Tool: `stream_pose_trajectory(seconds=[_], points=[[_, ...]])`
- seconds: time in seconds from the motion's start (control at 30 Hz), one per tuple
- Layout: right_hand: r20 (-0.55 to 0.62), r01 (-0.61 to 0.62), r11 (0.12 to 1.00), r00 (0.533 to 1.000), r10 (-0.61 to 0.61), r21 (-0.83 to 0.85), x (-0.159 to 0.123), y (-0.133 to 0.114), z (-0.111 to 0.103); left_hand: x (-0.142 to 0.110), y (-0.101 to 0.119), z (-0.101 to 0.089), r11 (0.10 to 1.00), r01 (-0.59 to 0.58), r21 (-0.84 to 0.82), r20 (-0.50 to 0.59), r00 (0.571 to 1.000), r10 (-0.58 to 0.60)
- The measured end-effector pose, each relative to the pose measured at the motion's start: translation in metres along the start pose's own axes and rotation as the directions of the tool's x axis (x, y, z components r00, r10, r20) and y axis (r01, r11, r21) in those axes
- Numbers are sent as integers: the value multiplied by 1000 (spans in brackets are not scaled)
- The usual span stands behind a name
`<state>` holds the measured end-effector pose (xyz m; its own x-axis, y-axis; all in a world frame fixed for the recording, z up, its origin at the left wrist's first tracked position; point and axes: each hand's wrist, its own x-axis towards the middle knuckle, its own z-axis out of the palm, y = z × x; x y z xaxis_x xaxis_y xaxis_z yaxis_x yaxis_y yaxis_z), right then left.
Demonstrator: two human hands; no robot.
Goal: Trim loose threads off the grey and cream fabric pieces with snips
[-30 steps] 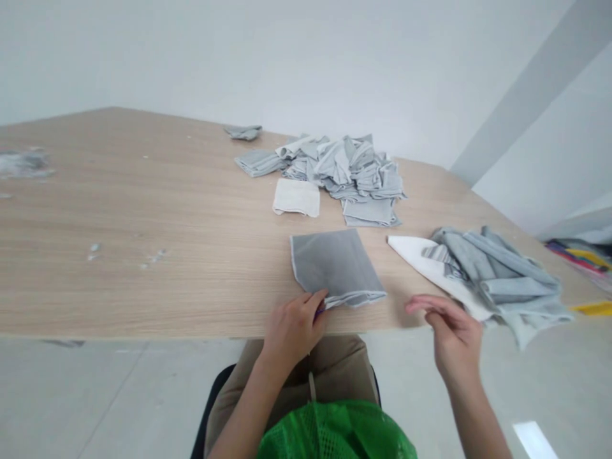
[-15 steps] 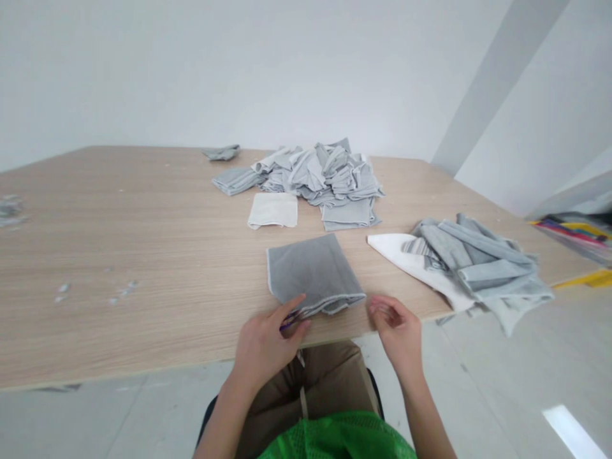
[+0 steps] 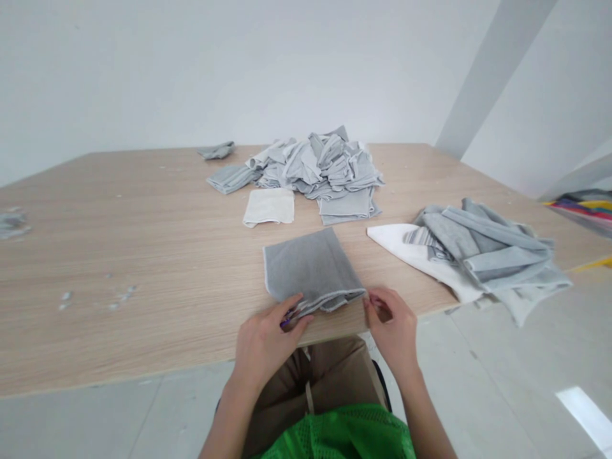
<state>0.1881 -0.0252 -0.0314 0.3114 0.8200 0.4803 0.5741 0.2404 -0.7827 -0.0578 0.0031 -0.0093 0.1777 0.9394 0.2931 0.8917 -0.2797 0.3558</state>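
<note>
A folded grey cloth [image 3: 313, 264] with a pale stitched edge lies at the front of the table. My left hand [image 3: 268, 335] is closed at its near left edge, thumb and forefinger gripping the layers there. Between those fingers shows a small purple item [image 3: 287, 319], mostly hidden, too small to name for certain. At the cloth's near right corner, my right hand [image 3: 394, 325] pinches with thumb and fingertips; the corner meets the fingertips.
A heap of grey cloths [image 3: 329, 169] lies at the back, with a cream cloth [image 3: 270, 206] before it. On the right, a grey cloth pile [image 3: 492, 248] hangs over the edge of the wooden table [image 3: 157, 274]. Lint scraps [image 3: 125, 294] dot the left.
My right hand has moved slightly left, from beside the cloth to its near right corner, and its fingers have closed there. The left hand stays at the near left edge.
</note>
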Motion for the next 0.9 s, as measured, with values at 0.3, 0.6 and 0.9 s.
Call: stream_pose_trajectory(seconds=[0.3,0.6,0.9], points=[[-19,-30,1000,999,30,-6,-1,-6,1,4,7,8,999,-50,-5,7,999,50],[383,-595,769,783,490,233,-27,-44,19,-3,-1,12,991,-77,-108,-30,997,74],[569,-813,213,541,620,541,-15,-73,42,-4,-1,11,980,-102,-174,-41,995,96]])
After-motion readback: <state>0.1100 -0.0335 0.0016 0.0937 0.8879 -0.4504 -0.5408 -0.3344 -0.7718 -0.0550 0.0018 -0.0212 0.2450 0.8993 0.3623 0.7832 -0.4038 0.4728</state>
